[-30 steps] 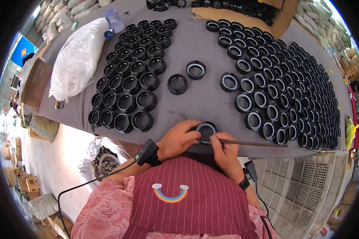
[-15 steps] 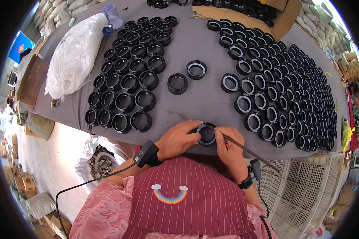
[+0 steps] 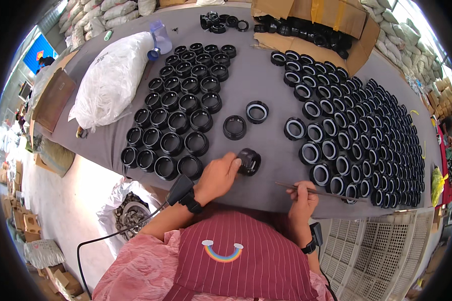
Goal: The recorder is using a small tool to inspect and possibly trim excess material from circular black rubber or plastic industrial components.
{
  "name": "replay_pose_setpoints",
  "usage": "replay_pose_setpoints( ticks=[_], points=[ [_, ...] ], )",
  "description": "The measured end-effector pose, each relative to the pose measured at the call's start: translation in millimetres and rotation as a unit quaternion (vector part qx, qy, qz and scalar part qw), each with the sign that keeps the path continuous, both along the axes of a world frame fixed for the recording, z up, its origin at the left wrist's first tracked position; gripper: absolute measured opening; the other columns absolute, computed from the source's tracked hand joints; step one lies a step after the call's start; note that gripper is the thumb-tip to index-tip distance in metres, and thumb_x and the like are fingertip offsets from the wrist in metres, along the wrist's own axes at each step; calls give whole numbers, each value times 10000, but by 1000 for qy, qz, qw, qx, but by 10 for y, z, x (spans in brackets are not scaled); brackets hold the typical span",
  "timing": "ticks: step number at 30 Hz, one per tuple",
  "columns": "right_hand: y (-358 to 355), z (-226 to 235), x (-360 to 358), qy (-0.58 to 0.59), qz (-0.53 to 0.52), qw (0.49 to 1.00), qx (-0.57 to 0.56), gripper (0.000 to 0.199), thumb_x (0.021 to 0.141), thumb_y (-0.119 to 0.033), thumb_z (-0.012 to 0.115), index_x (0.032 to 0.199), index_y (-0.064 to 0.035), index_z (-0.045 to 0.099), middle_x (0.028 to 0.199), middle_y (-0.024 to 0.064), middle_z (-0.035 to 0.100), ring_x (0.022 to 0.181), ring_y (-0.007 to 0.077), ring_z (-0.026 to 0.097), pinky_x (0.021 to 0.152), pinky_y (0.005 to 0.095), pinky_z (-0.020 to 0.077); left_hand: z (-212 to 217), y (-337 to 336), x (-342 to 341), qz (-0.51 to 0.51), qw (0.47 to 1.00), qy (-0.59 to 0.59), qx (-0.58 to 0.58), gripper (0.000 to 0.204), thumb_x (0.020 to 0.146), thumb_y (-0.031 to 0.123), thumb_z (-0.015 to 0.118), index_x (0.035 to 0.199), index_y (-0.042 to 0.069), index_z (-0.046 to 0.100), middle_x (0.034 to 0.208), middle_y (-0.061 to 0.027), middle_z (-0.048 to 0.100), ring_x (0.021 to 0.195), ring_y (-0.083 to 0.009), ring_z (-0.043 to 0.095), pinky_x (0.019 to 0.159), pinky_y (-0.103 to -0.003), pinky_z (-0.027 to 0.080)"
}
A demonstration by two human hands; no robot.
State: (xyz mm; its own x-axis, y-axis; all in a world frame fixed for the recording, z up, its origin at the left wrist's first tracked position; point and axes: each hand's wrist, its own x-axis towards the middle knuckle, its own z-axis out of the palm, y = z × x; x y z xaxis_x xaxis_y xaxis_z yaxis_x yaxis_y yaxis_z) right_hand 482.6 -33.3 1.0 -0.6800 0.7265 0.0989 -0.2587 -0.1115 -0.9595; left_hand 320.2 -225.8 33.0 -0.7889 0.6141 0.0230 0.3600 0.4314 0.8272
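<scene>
Over the near middle of the table (image 3: 266, 185), my left hand (image 3: 217, 176) grips a black ring (image 3: 249, 162) between thumb and fingers, its ring tipped on its side. Closed round a thin dark brown rod (image 3: 341, 195), my right hand (image 3: 302, 201) is apart from that ring, close to the table's front edge. Just beyond my left hand lie two loose rings: an all-black ring (image 3: 234, 127) and a ring with a light inner band (image 3: 257, 112). Rows of all-black rings (image 3: 190, 167) stand on the left. Many rings with light inner bands (image 3: 320, 174) fill the right side.
A white plastic sack (image 3: 110, 83) and a blue-tinted clear jug (image 3: 159, 37) stand at the far left. At the back is an open cardboard box (image 3: 364, 47) of black parts. Plastic crates (image 3: 371, 246) sit below the right edge; a bag of metal pieces (image 3: 130, 208) is lower left.
My left hand has carried the ring forward from the table's near edge and tipped it. My right hand has drawn the rod away from the ring, rightward and nearer me. The view has shifted.
</scene>
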Motion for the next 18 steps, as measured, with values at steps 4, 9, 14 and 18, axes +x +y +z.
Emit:
replay_pose_setpoints(
  ticks=[4,9,14,18],
  points=[
    [-46,-109,50,-27,21,999,37,137,983,-111,554,901,-11,600,761,59,604,655,132,591,641,273,481,50,13,-21,84,977,157,-118,220,973,246,551,929,30,556,703,-186,639,652,-422,643,599,-498,505],
    [-35,-135,97,-37,59,996,50,136,981,-90,557,912,12,613,807,66,607,693,135,614,680,289,516,67,34,127,35,948,301,-98,196,898,235,670,1020,97,601,924,-110,629,699,-335,661,590,-440,524],
    [-26,-160,130,-47,93,992,66,134,980,-75,557,922,23,629,868,82,629,754,142,650,719,288,533,26,134,-1,-13,927,346,-141,228,873,205,685,1044,94,583,999,-107,568,749,-309,660,610,-406,542],
    [-8,-186,150,-36,105,992,66,125,975,-64,554,929,18,637,883,90,645,774,150,661,736,290,532,8,320,-332,51,922,331,-192,214,879,127,666,1060,80,562,1090,-134,554,779,-337,664,645,-434,554]
  ],
)
